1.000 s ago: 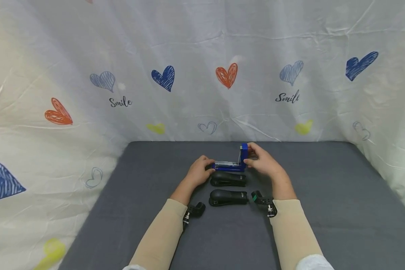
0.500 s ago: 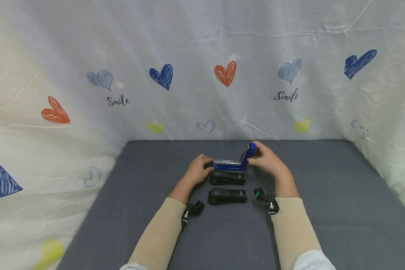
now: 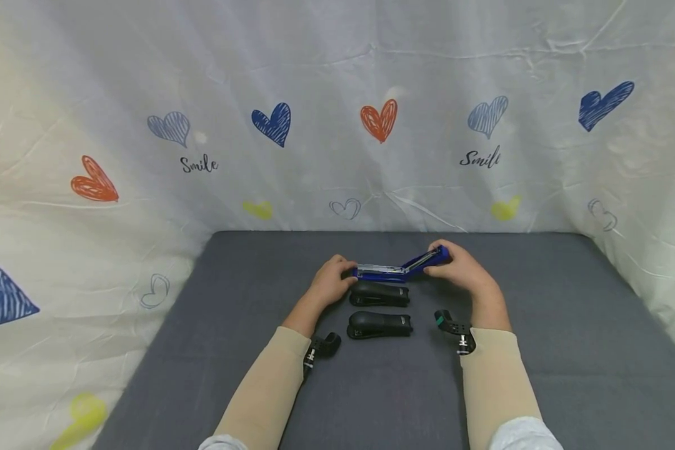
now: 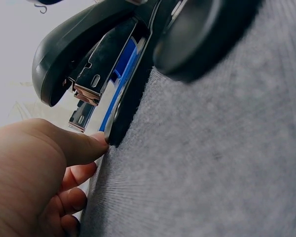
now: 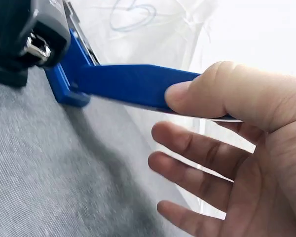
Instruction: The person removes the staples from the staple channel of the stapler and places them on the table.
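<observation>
- Blue stapler (image 3: pixel 388 274): far part of tabletop (image 3: pixel 382 400), hinged wide open.
- Left hand (image 3: pixel 327 282): fingers pinch its base end, probably steadying it.
- Right hand (image 3: pixel 462 269): fingers pinch the raised top arm (image 5: pixel 128 84), likely for leverage.
- Two black staplers (image 3: pixel 379 294): parallel, nearer the person, seemingly parked aside.

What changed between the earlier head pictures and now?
The blue stapler's top arm swung from upright down to the right, opening wide; it now slants low. The right hand, holding its end, moved right with it. Nothing was newly gripped or let go. The left hand stayed at the stapler's left end, and both black staplers stayed put.
</observation>
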A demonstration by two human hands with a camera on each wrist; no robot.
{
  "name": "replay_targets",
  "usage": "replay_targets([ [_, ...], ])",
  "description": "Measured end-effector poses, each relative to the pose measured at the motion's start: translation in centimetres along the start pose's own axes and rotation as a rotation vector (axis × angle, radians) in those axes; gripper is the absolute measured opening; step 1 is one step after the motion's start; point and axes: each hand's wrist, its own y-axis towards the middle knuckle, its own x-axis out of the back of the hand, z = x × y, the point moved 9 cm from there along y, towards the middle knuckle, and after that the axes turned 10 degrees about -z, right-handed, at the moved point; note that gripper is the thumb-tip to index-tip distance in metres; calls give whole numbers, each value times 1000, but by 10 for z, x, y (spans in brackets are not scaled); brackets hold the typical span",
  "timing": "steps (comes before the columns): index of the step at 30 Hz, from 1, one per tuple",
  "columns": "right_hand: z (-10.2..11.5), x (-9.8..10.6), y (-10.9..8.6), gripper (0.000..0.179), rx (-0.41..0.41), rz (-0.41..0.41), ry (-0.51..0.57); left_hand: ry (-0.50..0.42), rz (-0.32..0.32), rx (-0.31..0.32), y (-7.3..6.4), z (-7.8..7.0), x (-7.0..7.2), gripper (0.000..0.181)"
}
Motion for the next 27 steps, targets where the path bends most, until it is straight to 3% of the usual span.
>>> replay_targets([
  [7, -12, 5, -4, 42, -28, 7, -59, 10, 0, 2, 0, 0, 0, 36],
  [27, -20, 9, -10, 40, -127, 20, -167, -25, -4, 9, -1, -1, 0, 36],
])
